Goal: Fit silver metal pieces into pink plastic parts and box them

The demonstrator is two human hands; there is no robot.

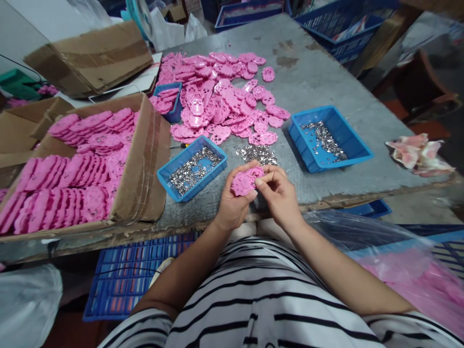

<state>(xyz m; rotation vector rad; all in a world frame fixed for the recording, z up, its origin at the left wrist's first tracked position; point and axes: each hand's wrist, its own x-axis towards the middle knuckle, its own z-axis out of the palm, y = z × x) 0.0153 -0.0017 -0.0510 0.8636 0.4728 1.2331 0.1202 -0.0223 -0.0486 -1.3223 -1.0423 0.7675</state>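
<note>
Grey worn table (311,72) filled centre. Blue crates (337,24) at 1 o'clock, cardboard boxes (90,58) at 10, brown chair (416,82) at 2. Even light.

The left hand (232,203) is cupping a pink part (245,181) at the table (362,121) edge while the right hand (279,195) is pinching its top. Blue trays (192,166) (328,137) of metal bits are sitting either side, loose pink parts (224,96) behind, a box (141,159) of stacked ones at left.
</note>
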